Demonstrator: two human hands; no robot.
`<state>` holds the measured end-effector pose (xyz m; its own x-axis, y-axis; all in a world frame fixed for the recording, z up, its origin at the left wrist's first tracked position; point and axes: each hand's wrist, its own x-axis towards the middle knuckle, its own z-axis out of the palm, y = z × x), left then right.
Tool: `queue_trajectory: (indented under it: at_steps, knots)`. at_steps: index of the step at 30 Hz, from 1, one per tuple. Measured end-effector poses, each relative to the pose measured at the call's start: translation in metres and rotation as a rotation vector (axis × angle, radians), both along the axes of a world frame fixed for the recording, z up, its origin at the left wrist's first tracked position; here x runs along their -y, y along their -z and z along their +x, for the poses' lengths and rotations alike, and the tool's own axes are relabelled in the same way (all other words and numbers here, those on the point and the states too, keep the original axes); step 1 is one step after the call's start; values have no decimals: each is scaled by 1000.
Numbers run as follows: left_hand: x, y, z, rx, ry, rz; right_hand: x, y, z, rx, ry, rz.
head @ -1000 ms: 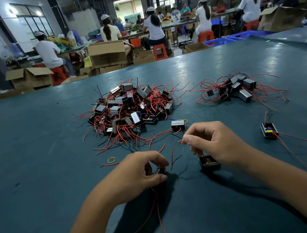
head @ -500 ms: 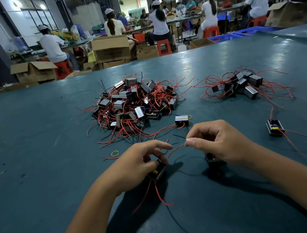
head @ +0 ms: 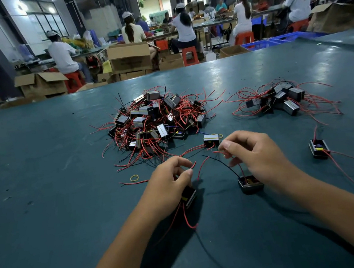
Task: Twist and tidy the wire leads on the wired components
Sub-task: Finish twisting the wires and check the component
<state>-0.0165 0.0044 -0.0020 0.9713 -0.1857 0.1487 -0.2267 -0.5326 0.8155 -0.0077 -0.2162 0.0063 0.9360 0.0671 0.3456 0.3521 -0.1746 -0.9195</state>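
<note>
My left hand (head: 169, 185) grips a small black box component (head: 189, 197) and pinches one of its red leads; more red leads trail toward me below it. My right hand (head: 254, 157) pinches a red lead above a second black component (head: 250, 184), which lies open side up on the green table (head: 44, 198) with a black lead arching to the left. A big tangled pile of components with red wires (head: 153, 121) lies ahead of my hands. A smaller pile (head: 280, 101) sits to the right.
One loose component (head: 211, 140) lies just beyond my right hand, another (head: 319, 148) at the right with long red leads. A yellow rubber band (head: 134, 177) lies left of my left hand. Workers on red stools and cardboard boxes fill the background.
Both hands have lifted slightly and moved apart a little. The component under my right hand is now uncovered, its black lead showing. The left hand's component has tilted.
</note>
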Motion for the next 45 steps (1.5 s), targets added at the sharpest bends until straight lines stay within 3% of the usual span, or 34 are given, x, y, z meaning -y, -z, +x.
queue_trajectory:
  at_steps: [5, 9, 15, 23, 30, 45]
  knots:
    - [6, 5, 0, -7, -3, 6, 1, 4, 10, -58, 101, -30]
    - [8, 6, 2, -17, -31, -5, -6, 5, 10, -216, -49, 26]
    - [8, 2, -2, 47, -14, 8, -4, -4, 1, -250, -221, -24]
    - [13, -1, -8, 130, -27, 10, -10, -4, -10, -187, -214, -90]
    - [20, -3, -15, 206, -24, 4, -20, 1, -13, -291, -101, 77]
    - [25, -7, -15, 25, -72, -368, -23, 1, -18, -247, -91, 101]
